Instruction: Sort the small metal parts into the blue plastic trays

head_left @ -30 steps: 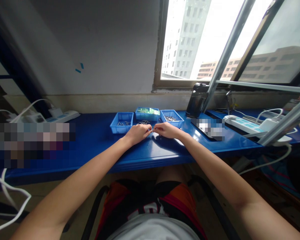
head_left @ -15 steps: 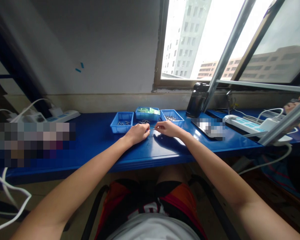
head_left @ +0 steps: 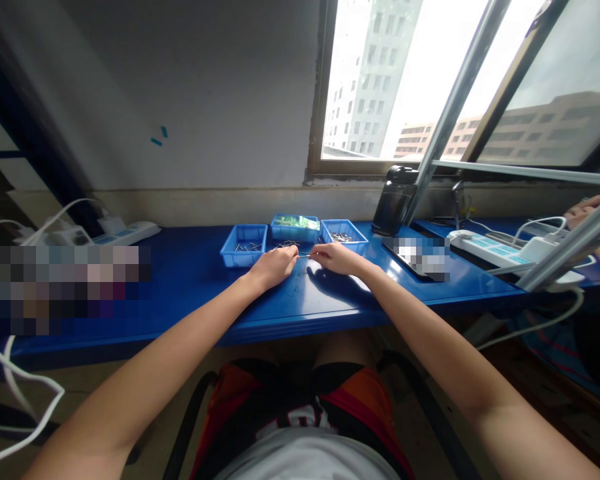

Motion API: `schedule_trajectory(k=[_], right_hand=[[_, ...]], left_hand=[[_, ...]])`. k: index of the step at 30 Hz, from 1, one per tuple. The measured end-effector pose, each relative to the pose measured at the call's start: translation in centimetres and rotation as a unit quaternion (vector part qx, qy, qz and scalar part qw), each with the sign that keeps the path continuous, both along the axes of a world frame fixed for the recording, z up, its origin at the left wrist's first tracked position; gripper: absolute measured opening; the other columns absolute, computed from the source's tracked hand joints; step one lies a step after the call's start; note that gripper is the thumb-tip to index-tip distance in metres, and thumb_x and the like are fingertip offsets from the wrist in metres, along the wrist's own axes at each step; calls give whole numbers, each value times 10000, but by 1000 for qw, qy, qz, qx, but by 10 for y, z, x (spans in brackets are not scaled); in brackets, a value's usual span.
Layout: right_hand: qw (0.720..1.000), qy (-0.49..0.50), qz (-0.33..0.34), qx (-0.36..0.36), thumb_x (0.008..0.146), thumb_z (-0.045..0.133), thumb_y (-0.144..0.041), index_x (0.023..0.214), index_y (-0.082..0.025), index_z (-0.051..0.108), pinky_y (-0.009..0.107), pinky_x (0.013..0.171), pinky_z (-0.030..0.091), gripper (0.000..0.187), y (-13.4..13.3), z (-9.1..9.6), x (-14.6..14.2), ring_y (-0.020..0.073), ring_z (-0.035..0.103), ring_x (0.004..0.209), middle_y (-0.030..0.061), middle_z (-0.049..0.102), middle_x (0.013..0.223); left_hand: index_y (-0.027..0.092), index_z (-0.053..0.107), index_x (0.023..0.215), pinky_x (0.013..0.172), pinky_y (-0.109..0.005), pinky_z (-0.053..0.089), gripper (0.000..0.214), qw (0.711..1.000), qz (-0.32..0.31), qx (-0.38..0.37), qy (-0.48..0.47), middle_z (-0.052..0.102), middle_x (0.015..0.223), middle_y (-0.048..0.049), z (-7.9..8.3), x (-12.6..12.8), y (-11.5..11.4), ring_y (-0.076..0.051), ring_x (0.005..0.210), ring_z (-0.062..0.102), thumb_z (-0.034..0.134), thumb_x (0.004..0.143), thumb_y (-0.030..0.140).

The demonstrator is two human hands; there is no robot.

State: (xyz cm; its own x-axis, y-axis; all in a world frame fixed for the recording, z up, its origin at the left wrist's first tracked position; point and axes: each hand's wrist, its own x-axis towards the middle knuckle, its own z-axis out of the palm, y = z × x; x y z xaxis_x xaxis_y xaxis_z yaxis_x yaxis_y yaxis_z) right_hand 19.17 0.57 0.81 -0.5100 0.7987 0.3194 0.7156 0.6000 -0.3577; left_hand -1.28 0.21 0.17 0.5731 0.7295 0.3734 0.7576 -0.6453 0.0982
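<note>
My left hand [head_left: 276, 265] rests over the blue table [head_left: 280, 307] with its fingers closed in a pinch. Facing it, my right hand [head_left: 339, 257] pinches too, thumb and fingertips together. A thin metal rod [head_left: 304, 255] spans the small gap between them, one end at each hand's fingertips. Just behind the hands lies a loose heap of thin metal pieces [head_left: 286, 245], partly covered by my left hand. A blue bin [head_left: 230, 257] with several thin metal pieces stands behind my left hand, and another blue bin [head_left: 361, 241] of small metal pieces behind my right.
Between these, a third blue bin [head_left: 295, 235] holds a green packet [head_left: 296, 223]. Rightward are a black container [head_left: 394, 203], a dark flat tray or device [head_left: 405, 259], a power strip [head_left: 490, 252] and a metal post [head_left: 460, 100]. Another person's hand [head_left: 587, 212] shows far right. Cables [head_left: 35, 393] hang left.
My hands stay almost in place, the rod still between them, with only slight finger movement. At the far right the other person's hand has shifted a little.
</note>
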Motion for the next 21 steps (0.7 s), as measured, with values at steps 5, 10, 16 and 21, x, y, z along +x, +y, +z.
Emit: schedule_trajectory(k=[5, 10, 16, 21], right_hand=[[1000, 4, 11, -6, 838, 458, -339, 861, -157, 637, 199, 558, 347, 257, 1, -1, 1, 94, 485, 538, 5, 579, 595], [998, 29, 42, -41, 858, 415, -374, 859, -157, 636, 204, 579, 367, 310, 1, -3, 1, 92, 484, 541, -3, 569, 600], [996, 36, 57, -55, 861, 405, -410, 805, -157, 627, 209, 591, 376, 341, 2, -5, 1, 87, 467, 538, -11, 551, 593], [995, 33, 67, -65, 853, 412, -445, 844, -157, 631, 210, 598, 379, 362, 3, -6, 1, 91, 481, 554, -10, 548, 596]], left_hand=[[186, 517, 916, 646, -276, 451, 253, 1000, -2, -6, -10, 643, 851, -75, 0, 0, -1, -208, 783, 623, 301, 916, 319], [187, 534, 961, 682, -275, 460, 236, 999, -19, 2, -30, 626, 906, -62, 2, 2, -3, -194, 800, 611, 367, 889, 339], [195, 562, 972, 723, -251, 458, 213, 996, -77, 12, -47, 614, 911, -40, 3, 2, -1, -161, 812, 595, 391, 877, 279], [185, 582, 956, 713, -241, 455, 216, 994, -95, 14, -53, 608, 901, -41, 3, 1, 1, -151, 795, 589, 402, 874, 271]])
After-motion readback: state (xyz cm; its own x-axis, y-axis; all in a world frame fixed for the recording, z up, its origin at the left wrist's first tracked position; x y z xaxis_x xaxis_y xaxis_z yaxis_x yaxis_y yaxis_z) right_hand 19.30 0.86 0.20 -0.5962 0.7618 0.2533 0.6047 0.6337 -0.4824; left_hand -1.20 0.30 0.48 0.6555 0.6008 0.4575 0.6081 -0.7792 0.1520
